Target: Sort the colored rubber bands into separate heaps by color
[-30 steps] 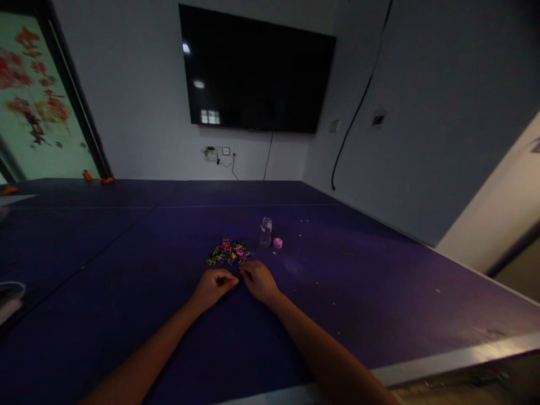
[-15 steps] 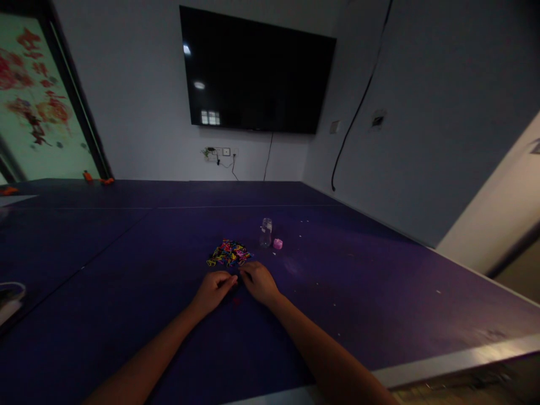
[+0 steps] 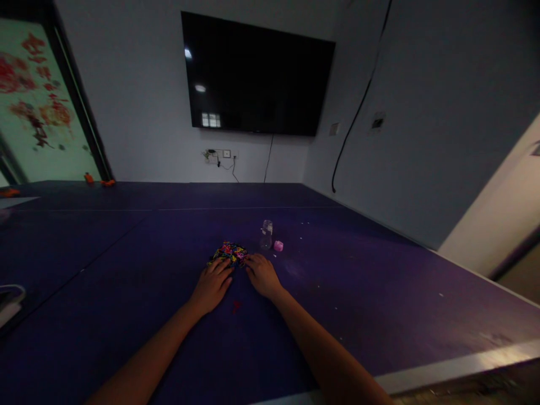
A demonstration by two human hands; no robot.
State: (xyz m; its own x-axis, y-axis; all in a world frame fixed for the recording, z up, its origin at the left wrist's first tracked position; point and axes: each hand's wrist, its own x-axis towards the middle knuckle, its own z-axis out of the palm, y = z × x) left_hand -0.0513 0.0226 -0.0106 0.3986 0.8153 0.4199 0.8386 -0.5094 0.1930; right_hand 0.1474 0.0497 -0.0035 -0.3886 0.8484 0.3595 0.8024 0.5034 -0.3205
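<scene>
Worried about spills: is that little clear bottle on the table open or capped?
Seemingly open: the clear bottle stands upright, and a pink cap lies on the table just right of it.

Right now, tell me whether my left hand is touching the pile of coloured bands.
Touching. In the head view the left hand lies flat, fingertips over the near edge of the pile of coloured bands, no table between.

Dim room, bluish cast; ceiling lights glare on dark screen (image 3: pixel 257 73); edges wide-angle warped.
</scene>
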